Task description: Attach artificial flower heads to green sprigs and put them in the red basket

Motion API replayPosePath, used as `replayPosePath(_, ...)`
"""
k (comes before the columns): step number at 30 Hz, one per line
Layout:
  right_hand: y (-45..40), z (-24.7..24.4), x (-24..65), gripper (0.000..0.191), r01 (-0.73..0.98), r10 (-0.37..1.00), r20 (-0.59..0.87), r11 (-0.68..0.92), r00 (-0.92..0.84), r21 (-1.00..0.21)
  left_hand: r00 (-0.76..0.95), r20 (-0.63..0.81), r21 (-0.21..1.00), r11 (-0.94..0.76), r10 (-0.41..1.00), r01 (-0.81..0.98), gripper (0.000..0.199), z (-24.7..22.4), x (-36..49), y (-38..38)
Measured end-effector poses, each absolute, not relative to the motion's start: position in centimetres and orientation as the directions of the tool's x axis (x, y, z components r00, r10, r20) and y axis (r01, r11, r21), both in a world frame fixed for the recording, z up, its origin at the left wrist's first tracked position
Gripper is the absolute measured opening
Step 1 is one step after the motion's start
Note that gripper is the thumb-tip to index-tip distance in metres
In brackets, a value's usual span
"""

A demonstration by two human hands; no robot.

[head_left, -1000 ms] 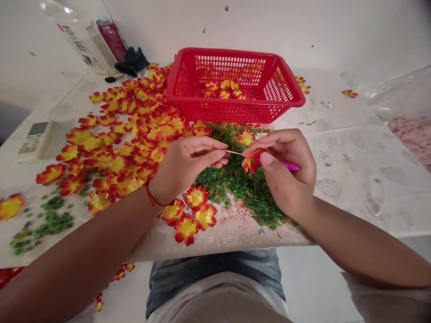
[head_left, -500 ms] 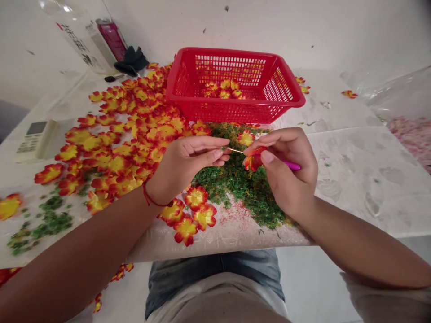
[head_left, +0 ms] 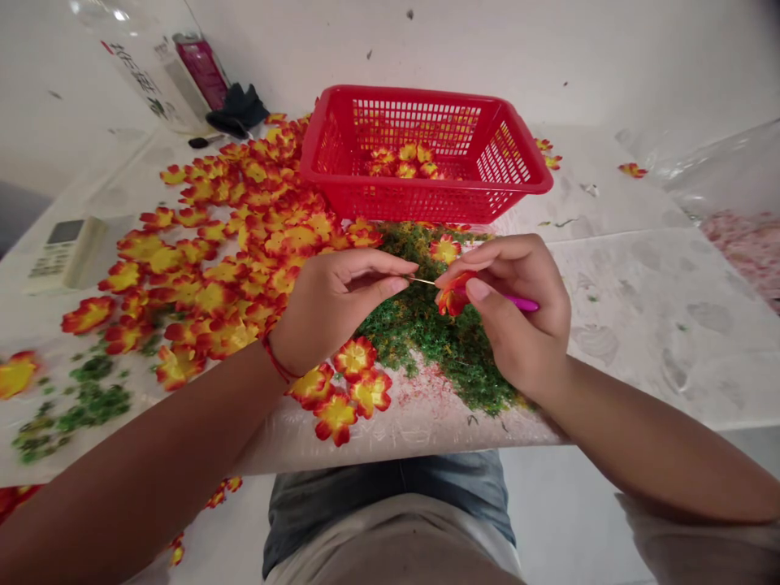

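My left hand [head_left: 341,309] pinches a thin gold wire [head_left: 422,282] between thumb and fingertips, and a red cord circles its wrist. The wire's far end reaches a red-and-yellow fabric flower [head_left: 452,297] held in my right hand [head_left: 517,313]. That hand also grips a slim pink handle [head_left: 522,303], whose inner part is hidden by the fingers. Below both hands lies a patch of green artificial moss [head_left: 435,349]. Loose fabric flowers [head_left: 237,268] are heaped close to my left hand.
A red plastic mesh basket [head_left: 426,106] holding several flowers stands at the back of the white table [head_left: 615,325]. A white remote control [head_left: 64,253] lies at left. Bottles and a black object stand behind. Clear plastic [head_left: 725,171] lies at right.
The flower and pink handle have shifted slightly left in my right hand's grip. My left hand has moved slightly, still pinching the wire.
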State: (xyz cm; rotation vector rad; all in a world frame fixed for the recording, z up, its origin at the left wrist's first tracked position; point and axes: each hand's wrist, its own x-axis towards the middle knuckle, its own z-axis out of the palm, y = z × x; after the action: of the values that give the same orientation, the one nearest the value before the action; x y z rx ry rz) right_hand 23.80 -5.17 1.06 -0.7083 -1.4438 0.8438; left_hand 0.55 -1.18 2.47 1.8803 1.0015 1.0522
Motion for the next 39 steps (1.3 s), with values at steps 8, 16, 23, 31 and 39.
replayPosePath(8,-4.93,1.18,24.01,0.014,-0.206,0.907,0.406,0.378,-0.113,-0.903,0.375,0.405,0.786,-0.528,0.834,0.323,0.008,2.56,0.91,-1.43)
replayPosePath(16,-4.85,1.31,23.62,0.023,-0.002,0.920,0.383,0.384,-0.083,-0.923,0.479,0.536,0.606,-0.712,0.695,0.354,0.010,3.00,0.74,-1.93)
replayPosePath(23,-4.39,1.60,23.86,0.035,-0.018,0.958,0.199,0.200,-0.204,-0.980,0.434,0.614,0.467,-0.747,0.659,0.473,0.012,2.67,0.36,-1.80)
replayPosePath(31,-4.64,1.29,23.27,0.028,-0.077,0.936,0.298,0.289,-0.188,-0.954,0.439,0.579,0.530,-0.726,0.687,0.437,0.013,2.50,0.54,-1.83)
replayPosePath(39,-4.19,0.86,23.47,0.026,-0.102,0.904,0.375,0.362,-0.205,-0.927,0.437,0.561,0.571,-0.711,0.703,0.411,0.014,2.74,0.75,-1.99)
